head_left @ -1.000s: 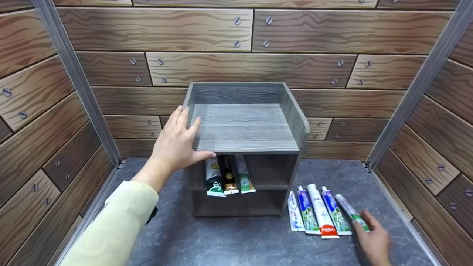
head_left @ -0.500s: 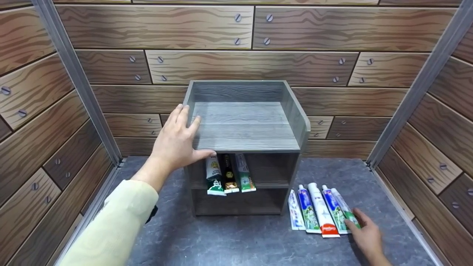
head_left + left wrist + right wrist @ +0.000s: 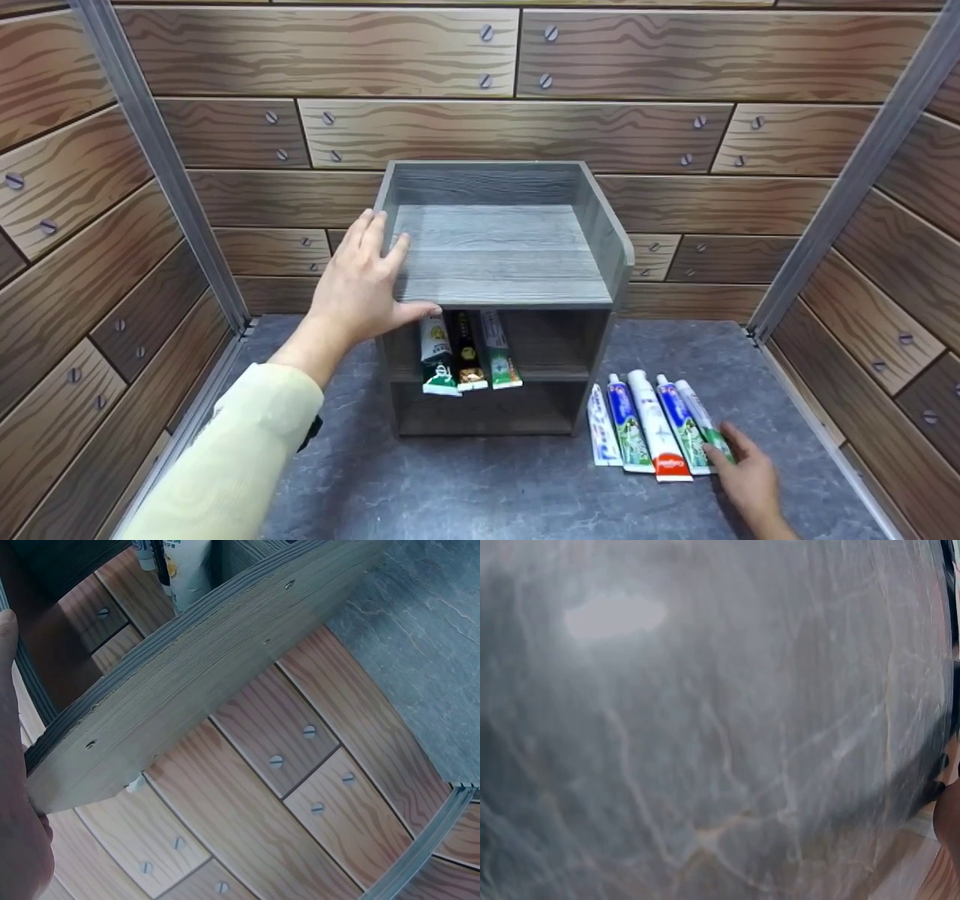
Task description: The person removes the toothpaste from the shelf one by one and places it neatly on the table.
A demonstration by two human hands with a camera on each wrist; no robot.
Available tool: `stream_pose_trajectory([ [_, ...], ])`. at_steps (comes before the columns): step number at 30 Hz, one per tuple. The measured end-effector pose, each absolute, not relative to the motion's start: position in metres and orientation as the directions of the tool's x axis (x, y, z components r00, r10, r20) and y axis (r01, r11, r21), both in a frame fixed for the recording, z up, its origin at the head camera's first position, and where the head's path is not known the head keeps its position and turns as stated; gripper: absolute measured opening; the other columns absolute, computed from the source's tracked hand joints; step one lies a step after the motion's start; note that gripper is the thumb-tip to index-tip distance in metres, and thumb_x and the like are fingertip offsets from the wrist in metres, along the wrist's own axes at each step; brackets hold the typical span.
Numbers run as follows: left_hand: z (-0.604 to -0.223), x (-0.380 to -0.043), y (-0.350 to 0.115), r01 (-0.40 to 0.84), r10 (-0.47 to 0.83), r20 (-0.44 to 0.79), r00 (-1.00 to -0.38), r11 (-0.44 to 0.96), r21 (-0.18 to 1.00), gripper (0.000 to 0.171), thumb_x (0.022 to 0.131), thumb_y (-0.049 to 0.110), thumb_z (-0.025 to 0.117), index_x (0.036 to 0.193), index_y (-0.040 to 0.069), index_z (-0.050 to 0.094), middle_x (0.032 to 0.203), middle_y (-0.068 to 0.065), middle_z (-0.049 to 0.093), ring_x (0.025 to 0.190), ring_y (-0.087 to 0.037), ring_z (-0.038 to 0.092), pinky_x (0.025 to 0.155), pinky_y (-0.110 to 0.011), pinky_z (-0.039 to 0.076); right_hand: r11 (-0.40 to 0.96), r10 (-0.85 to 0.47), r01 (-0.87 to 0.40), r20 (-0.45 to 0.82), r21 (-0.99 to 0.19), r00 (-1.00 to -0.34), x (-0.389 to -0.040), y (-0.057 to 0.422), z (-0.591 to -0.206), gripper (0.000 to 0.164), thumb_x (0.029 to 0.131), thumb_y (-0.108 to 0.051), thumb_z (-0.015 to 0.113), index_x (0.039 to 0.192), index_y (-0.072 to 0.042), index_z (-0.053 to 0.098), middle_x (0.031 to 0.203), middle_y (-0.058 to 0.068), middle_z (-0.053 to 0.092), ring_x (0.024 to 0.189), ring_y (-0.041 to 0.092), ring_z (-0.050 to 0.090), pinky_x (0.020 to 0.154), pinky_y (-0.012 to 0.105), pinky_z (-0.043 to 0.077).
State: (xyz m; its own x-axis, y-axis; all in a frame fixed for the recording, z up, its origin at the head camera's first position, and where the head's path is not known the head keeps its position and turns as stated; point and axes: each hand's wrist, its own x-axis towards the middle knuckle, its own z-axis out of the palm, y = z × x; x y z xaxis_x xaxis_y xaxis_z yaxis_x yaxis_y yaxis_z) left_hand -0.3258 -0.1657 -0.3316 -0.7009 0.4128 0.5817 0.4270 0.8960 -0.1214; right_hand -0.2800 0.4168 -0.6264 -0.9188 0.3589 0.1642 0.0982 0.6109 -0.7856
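My left hand (image 3: pixel 356 281) rests on the left side of a small grey wooden shelf unit (image 3: pixel 502 255), fingers stretched up along its side panel and thumb along the top board's front edge. In the left wrist view, part of the hand (image 3: pixel 22 787) shows beside the shelf's panel (image 3: pixel 180 682). At lower right, my right hand (image 3: pixel 750 480) pinches the lower end of a green-and-white toothpaste tube (image 3: pixel 697 409) between thumb and fingers. This tube lies at the right end of a row, beside a blue-and-green toothpaste tube (image 3: pixel 679 416).
Leftward in the row lie a red-ended white tube (image 3: pixel 654 420), another blue-and-green tube (image 3: pixel 626 420) and a blue-lettered white tube (image 3: pixel 602 431). The shelf's middle compartment holds a dark green-ended tube (image 3: pixel 437 360), a black tube (image 3: pixel 468 356) and a green-and-white tube (image 3: pixel 499 352). Wood-patterned walls (image 3: pixel 420 135) surround the grey floor (image 3: pixel 450 487).
My right hand has slid the rightmost toothpaste tube left, up against the row. The left hand has stayed on the shelf. The head view has tilted slightly.
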Motion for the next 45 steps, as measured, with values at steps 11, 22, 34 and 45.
stream_pose_trajectory([
  [11, -0.3314, -0.325, -0.166, 0.421, 0.406, 0.564, -0.719, 0.9, -0.111, 0.106, 0.081, 0.081, 0.072, 0.149, 0.0, 0.058, 0.158, -0.037, 0.039, 0.151, -0.052, 0.033, 0.126, -0.056, 0.029, 0.643, 0.371, 0.113, 0.179, -0.757, -0.911, -0.2805, 0.4161, -0.627, 0.058, 0.097, -0.008, 0.077, 0.146, 0.013, 0.055, 0.143, 0.032, 0.06, 0.128, 0.039, 0.061, 0.083, 0.0, 0.033],
  [22, -0.3315, -0.3261, -0.1654, 0.434, 0.41, 0.577, -0.707, 0.895, -0.104, 0.105, 0.08, 0.078, 0.075, 0.147, -0.001, 0.06, 0.157, -0.037, 0.041, 0.152, -0.05, 0.033, 0.127, -0.054, 0.027, 0.64, 0.384, 0.129, 0.17, -0.757, -0.908, -0.2812, 0.4128, -0.6262, 0.061, 0.096, -0.009, 0.077, 0.147, 0.014, 0.052, 0.144, 0.032, 0.059, 0.122, 0.036, 0.064, 0.077, -0.004, 0.034],
  [34, -0.332, -0.3264, -0.1664, 0.431, 0.411, 0.573, -0.709, 0.896, -0.109, 0.107, 0.08, 0.08, 0.074, 0.149, -0.001, 0.059, 0.158, -0.037, 0.04, 0.152, -0.051, 0.033, 0.127, -0.055, 0.026, 0.64, 0.392, 0.125, 0.183, -0.758, -0.901, -0.2818, 0.413, -0.6265, 0.06, 0.096, -0.012, 0.079, 0.145, 0.013, 0.055, 0.141, 0.031, 0.061, 0.12, 0.032, 0.066, 0.079, -0.003, 0.035],
  [45, -0.332, -0.3266, -0.1663, 0.435, 0.416, 0.582, -0.699, 0.893, -0.117, 0.106, 0.08, 0.08, 0.074, 0.148, 0.0, 0.059, 0.157, -0.038, 0.041, 0.151, -0.051, 0.034, 0.127, -0.054, 0.027, 0.634, 0.4, 0.16, 0.144, -0.756, -0.905, -0.2802, 0.4112, -0.6226, 0.065, 0.097, -0.017, 0.077, 0.148, 0.013, 0.052, 0.143, 0.033, 0.059, 0.127, 0.047, 0.063, 0.074, -0.003, 0.032],
])
